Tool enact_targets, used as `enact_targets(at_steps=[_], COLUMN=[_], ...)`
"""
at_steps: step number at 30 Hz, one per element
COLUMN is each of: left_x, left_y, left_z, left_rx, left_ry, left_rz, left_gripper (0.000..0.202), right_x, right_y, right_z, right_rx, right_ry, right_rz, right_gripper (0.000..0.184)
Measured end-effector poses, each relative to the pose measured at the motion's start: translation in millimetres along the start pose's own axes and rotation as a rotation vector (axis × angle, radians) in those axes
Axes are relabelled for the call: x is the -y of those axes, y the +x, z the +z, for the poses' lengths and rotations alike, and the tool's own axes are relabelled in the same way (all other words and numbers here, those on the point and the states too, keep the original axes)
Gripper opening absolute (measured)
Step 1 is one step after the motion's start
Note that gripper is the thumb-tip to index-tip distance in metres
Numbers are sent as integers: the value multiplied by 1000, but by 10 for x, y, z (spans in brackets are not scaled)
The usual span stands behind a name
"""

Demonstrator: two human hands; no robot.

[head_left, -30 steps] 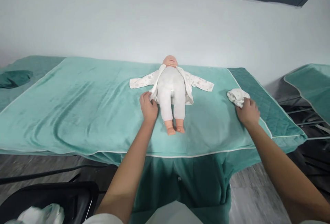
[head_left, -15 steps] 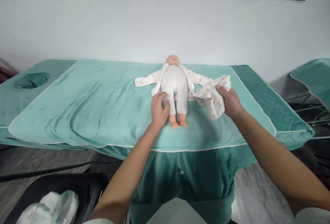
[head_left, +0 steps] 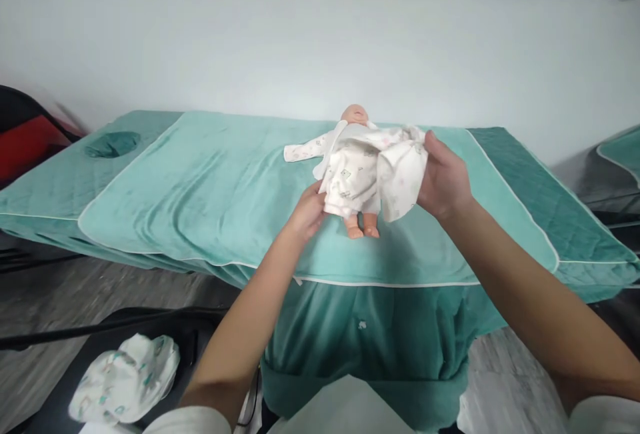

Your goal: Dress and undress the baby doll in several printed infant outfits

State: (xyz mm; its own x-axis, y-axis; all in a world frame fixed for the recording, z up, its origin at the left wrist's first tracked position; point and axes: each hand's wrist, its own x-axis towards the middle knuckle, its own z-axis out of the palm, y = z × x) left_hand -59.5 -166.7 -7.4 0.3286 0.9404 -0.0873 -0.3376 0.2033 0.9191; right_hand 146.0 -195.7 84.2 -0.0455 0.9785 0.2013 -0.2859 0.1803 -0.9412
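A baby doll (head_left: 355, 114) lies on its back on the green bed, its head toward the wall and its bare feet toward me. Under its body an open printed baby jacket (head_left: 305, 149) is spread, the left sleeve stretched out flat. White printed baby pants (head_left: 353, 177) hang over the doll's middle and legs, held between my two hands. My left hand (head_left: 309, 211) is closed on the banded lower edge, beside the doll's legs. On the other side my right hand (head_left: 445, 177) grips the bunched end, its fingertips partly hidden behind the cloth.
The green bed cover (head_left: 225, 187) has wrinkles on the left, and a face hole (head_left: 113, 145) lies at that end. Below left, folded printed cloth (head_left: 125, 377) rests on a black seat (head_left: 55, 394). A white wall (head_left: 300, 54) stands behind the bed.
The pants have moved left from beside the doll to over its body and opened out. My left hand has taken hold of their edge. The view has shifted slightly.
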Motion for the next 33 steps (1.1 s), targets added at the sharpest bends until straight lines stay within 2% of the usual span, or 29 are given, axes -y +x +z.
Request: enact_targets(at_steps=[2, 5, 7, 9, 11, 14, 16, 18, 20, 22, 25, 28, 30, 31, 33], left_x=[-80, -266, -419, -573, -716, -904, -1009, -1096, -1165, -1219, -1288, -1361, -1415, -1442, -1486], left_y=[35, 67, 65, 44, 5, -76, -137, -197, -257, -319, -415, -517, -574, -593, -595], left_z=[-132, -263, -267, -211, -120, 45, 174, 319, 460, 560, 581, 507, 486, 497, 551], left_rx=[-83, -178, -183, -171, -153, -127, -97, -66, -23, 27, 25, -98, -117, -87, 14], left_ry=[-94, -217, -279, -323, -350, -371, -383, -396, -388, -328, -143, 142, 367, 459, 560], left_rz=[-43, 32, 119, 184, 230, 288, 322, 356, 373, 383, 466, 788, 977, 1006, 930], left_gripper=[40, 36, 33, 31, 29, 29, 27, 23, 19, 16, 16, 27, 37, 39, 38], right_x=[-72, -219, -316, -380, -390, -298, -196, -102, -39, -2, 72, 257, 434, 523, 670], right_y=[-15, -37, -44, -46, -57, -131, -221, -313, -366, -350, -217, -47, 60, 114, 230], right_z=[-169, -440, -558, -593, -543, -322, -87, 185, 437, 608, 678, 642, 641, 654, 689], right_rx=[-77, -206, -284, -325, -363, -405, -302, -92, 82, 117, 64, 78, 120, 148, 206], right_ry=[-1, -55, -75, -42, -15, -177, -374, -528, -594, -579, -499, -355, -248, -202, -161], right_rz=[29, 152, 247, 283, 212, -38, -189, -255, -218, -164, -138, -130, -132, -141, -144], right_gripper=[50, 29, 19, 17, 21, 34, 44, 51, 56, 50, 29, 21, 24, 29, 35])
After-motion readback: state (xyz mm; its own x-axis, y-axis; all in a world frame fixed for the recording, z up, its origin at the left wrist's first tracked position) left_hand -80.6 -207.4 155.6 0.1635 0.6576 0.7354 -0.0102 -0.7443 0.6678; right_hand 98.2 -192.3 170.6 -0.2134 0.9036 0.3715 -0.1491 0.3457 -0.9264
